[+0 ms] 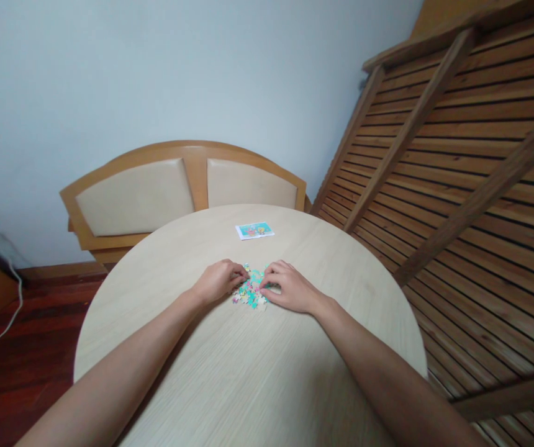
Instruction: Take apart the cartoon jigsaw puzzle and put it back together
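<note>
A small heap of jigsaw puzzle pieces (252, 297) in turquoise, pink, yellow and white lies near the middle of the round table (230, 379). At the heap's left edge is my left hand (220, 279), its fingers bent and drawn together; whatever they pinch is too small to make out. From the right, my right hand (291, 288) reaches over the pieces. Its thumb and forefinger come together at a pinkish puzzle piece (257, 288) on the heap. Beyond both hands lies a turquoise picture card (254, 231) with two cartoon figures on it.
A wooden headboard (196, 180) with cream panels stands behind the table against the pale wall. On the right, a large slatted wooden frame (462, 161) leans close to the table's edge. A white cable (12, 320) hangs at the far left above the dark red floor.
</note>
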Tool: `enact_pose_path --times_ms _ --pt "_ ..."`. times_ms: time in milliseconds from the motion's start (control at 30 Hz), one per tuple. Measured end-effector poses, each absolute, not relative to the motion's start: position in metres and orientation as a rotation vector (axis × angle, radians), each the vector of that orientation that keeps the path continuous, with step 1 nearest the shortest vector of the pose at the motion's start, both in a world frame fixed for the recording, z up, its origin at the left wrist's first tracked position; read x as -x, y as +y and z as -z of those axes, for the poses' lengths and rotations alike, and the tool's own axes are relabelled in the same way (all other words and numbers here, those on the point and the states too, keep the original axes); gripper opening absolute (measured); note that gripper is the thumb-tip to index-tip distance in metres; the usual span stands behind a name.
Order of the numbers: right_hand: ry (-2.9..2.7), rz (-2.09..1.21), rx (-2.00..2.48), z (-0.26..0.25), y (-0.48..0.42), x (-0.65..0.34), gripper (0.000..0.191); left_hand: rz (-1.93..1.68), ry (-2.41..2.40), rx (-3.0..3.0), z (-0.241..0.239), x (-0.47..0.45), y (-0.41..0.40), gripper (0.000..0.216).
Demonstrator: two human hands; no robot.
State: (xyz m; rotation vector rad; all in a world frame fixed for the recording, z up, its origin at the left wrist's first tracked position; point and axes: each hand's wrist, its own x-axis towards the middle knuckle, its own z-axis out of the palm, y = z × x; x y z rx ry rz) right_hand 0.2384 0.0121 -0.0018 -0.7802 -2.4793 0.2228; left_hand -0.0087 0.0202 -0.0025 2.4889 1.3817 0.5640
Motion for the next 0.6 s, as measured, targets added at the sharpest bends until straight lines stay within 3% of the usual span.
enact_pose_path --times_ms 200,467,600 --pt "-2.559 -0.328 0.701 0.0 0.009 -0.242 0.031 -0.432 1.337 -2.48 -0.017 0.016 0.012 0.02" --pt "-2.549 -0.315 0.685 0.006 0.017 -0.247 0.013 -0.201 1.289 -2.429 -0.021 0.026 0.012 0.02" --pt "-2.55 -0.32 0.684 0.002 0.017 -0.248 0.015 -0.173 1.266 -2.395 -0.021 0.028 0.014 0.021"
